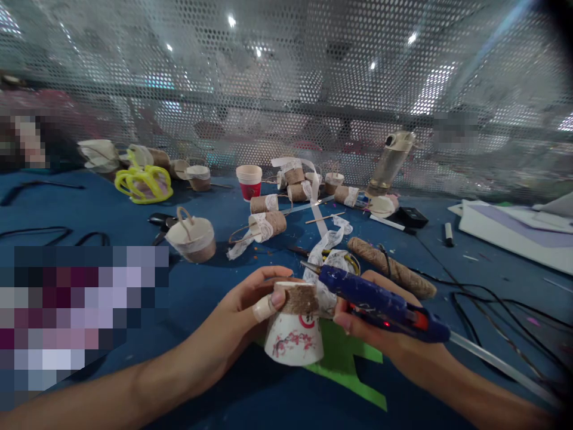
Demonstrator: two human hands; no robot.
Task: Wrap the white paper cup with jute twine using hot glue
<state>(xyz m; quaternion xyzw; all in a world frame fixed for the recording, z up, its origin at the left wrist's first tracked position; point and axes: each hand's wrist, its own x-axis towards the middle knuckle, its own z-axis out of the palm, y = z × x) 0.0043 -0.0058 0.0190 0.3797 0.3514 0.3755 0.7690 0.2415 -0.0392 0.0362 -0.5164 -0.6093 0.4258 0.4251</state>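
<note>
My left hand (257, 304) grips a white paper cup (293, 343) with pink blossoms, standing upside down. Brown twine (299, 298) is wound round the cup's upper part. A bandage wraps my left thumb. In my right hand (373, 316) is a blue hot glue gun (376, 292), its tip pointing left just above the cup. A clear glue stick (496, 361) sticks out of its back. White lace ribbon (329, 280) lies behind the cup, close to the right hand's fingers. Part of the right hand is hidden by the gun.
Green paper (344, 364) lies under the cup. A twine roll (391, 266) and black cords are to the right. Finished-looking twine cups (268, 226), a small basket (192, 239), a red cup (249, 184) and a bottle (389, 161) stand farther back, before a perforated metal screen (286, 77).
</note>
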